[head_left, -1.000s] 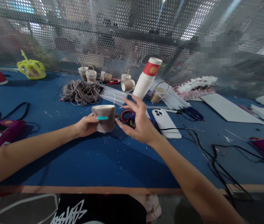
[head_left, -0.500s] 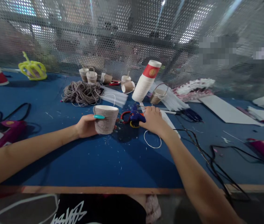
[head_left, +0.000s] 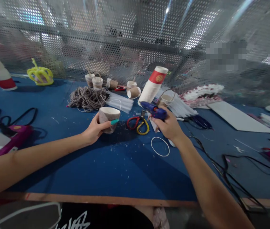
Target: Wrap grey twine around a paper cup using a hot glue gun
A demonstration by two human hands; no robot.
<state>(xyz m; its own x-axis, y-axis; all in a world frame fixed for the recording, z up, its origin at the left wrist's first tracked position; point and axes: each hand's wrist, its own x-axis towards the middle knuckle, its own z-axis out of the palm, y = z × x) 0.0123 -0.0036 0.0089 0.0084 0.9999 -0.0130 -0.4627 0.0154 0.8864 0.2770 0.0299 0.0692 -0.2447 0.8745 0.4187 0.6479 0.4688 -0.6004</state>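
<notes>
My left hand [head_left: 94,129] is closed around a paper cup [head_left: 108,115] wrapped in greyish cord, held a little above the blue table. A thin white cord stands up from behind its rim. In my right hand [head_left: 169,126] is a blue glue gun [head_left: 153,109], its nozzle pointing left and slightly up, clear of the tabletop. Between my hands lie scissors or pliers [head_left: 142,125] with one red and one yellow handle; which tool it is I cannot tell. A ring of white cord [head_left: 160,147] rests on the table below my right hand.
Behind the cup lies a bundle of grey cord [head_left: 87,98]. A leaning stack of paper cups [head_left: 152,86] and several small cord-wrapped cups stand further back. Purple glue guns [head_left: 13,136] lie at both sides. Black cables [head_left: 223,165] cross the table on the right.
My right hand has lifted the blue glue gun off the table and turned its nozzle leftward, uncovering the red-and-yellow-handled tool. My left hand has turned the cup.
</notes>
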